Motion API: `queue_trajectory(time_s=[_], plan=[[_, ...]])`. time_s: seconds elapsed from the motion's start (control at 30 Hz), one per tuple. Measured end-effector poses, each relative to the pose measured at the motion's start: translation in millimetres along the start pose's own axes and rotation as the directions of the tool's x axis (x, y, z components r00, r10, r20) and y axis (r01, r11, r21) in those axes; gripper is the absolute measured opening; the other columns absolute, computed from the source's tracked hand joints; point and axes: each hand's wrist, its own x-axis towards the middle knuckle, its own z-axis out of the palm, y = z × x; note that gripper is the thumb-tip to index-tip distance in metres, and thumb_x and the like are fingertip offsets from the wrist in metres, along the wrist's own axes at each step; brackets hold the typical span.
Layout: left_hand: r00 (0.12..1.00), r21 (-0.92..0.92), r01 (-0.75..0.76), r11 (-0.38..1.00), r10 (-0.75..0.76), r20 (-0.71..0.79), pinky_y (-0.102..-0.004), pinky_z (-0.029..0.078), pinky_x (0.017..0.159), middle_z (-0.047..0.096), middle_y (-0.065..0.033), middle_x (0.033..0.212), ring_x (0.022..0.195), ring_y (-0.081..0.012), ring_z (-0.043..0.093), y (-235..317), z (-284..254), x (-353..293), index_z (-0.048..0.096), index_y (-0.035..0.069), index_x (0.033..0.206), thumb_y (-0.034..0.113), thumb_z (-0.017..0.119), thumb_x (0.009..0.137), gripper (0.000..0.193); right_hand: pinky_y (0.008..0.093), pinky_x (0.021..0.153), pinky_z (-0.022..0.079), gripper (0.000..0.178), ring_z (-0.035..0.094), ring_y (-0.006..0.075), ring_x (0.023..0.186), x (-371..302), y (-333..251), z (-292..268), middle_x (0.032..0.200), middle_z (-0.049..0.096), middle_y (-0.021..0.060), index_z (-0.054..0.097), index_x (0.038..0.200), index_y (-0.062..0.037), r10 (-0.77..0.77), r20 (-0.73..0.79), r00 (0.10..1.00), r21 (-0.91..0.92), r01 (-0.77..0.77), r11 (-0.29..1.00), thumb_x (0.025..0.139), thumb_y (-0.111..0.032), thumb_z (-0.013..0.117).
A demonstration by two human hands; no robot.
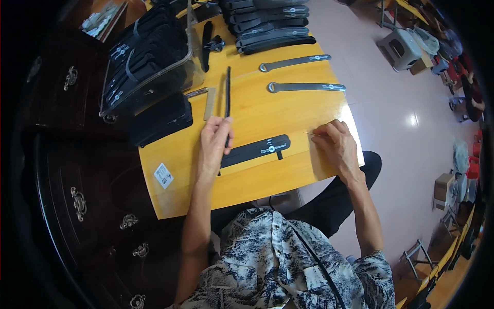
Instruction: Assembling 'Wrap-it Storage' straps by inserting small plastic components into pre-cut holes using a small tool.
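Observation:
My left hand (214, 140) is closed around the lower end of a narrow black strap (228, 87), seen edge-on and pointing away from me. Beside that hand a wide black strap (244, 153) with white print lies flat on the yellow table (180, 201), its left end partly covered by the hand. A small black tab (279, 155) sticks out from its near edge. Over at the table's right side, the fingertips of my right hand (335, 147) are pinched together. A thin pale sliver pokes out leftward from them, too small to name.
Two grey straps with ring ends (296, 62) (309, 87) lie at the far right, below stacked straps (272, 31). A clear bin (154, 85) of black straps, a black stack (162, 119) and a ruler-like strip (209, 103) stand left. A white label (163, 176) lies near left.

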Motion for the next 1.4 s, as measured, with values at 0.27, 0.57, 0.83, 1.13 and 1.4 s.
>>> queue_trajectory(time_s=[0.27, 0.57, 0.83, 1.13, 1.4], plan=[[0.991, -0.093, -0.128, 0.987, 0.132, 0.028, -0.0264, 0.051, 0.067, 0.058, -0.0132, 0.09, 0.074, -0.0156, 0.06, -19.8, -14.0, 4.6, 0.044, 0.005, 0.093, 0.021, 0.051, 0.096, 0.017, 0.0389, 0.07, 0.049, 0.008, 0.055, 0.0284, 0.084, 3.6, -11.5, -2.1, 0.083, 0.057, 0.012, 0.054, 0.085, -0.0032, -0.051, 0.063, 0.997, -0.198, 0.062, 0.978, 0.085, -0.01, 0.058], [0.994, -0.284, -0.094, 0.954, 0.108, 0.033, -0.0239, 0.048, 0.056, 0.059, -0.013, 0.085, 0.063, -0.0141, 0.058, -0.9, -15.9, -6.5, 0.045, 0.003, 0.1, 0.019, 0.048, 0.097, 0.016, 0.0401, 0.064, 0.047, 0.01, 0.059, 0.035, 0.071, -27.0, -51.2, -28.6, 0.088, 0.058, 0.0173, 0.045, 0.096, -0.0027, 0.104, 0.147, 0.984, 0.094, -0.118, 0.989, 0.091, -0.007, 0.052], [0.968, -0.636, 0.109, 0.764, 0.065, 0.244, -0.0213, 0.029, 0.048, 0.039, -0.001, 0.066, 0.05, -0.0099, 0.035, 30.5, 23.8, -68.3, 0.042, -0.002, 0.122, 0.03, 0.037, 0.101, 0.038, 0.0347, 0.063, 0.047, 0.011, 0.058, 0.0273, 0.069, -49.7, -97.1, -17.9, 0.086, 0.059, 0.0127, 0.049, 0.101, -0.002, 0.012, 0.011, 1.0, 0.398, -0.016, 0.917, 0.092, -0.005, 0.055], [0.894, -0.665, 0.139, 0.733, 0.195, 0.403, -0.0352, 0.047, 0.073, 0.052, -0.01, 0.092, 0.083, -0.0215, 0.056, 24.9, 42.5, -95.9, 0.04, -0.002, 0.124, 0.033, 0.033, 0.101, 0.042, 0.0257, 0.049, 0.036, 0.009, 0.049, 0.013, 0.058, -62.2, -102.4, -27.6, 0.069, 0.057, 0.0051, 0.067, 0.09, -0.001, 0.005, -0.174, 0.985, 0.545, 0.092, 0.833, 0.082, -0.001, 0.066], [0.921, -0.582, 0.02, 0.813, 0.211, 0.328, -0.0394, 0.045, 0.096, 0.056, -0.0225, 0.121, 0.112, -0.0284, 0.057, 18.4, 50.9, -102.4, 0.043, 0.002, 0.124, 0.019, 0.052, 0.096, 0.034, 0.0282, 0.051, 0.04, 0.013, 0.051, 0.0156, 0.058, -67.7, -111.3, -24.0, 0.07, 0.056, 0.0067, 0.065, 0.094, -0.0009, 0.01, -0.161, 0.987, 0.553, 0.082, 0.829, 0.081, 0.0, 0.066]])
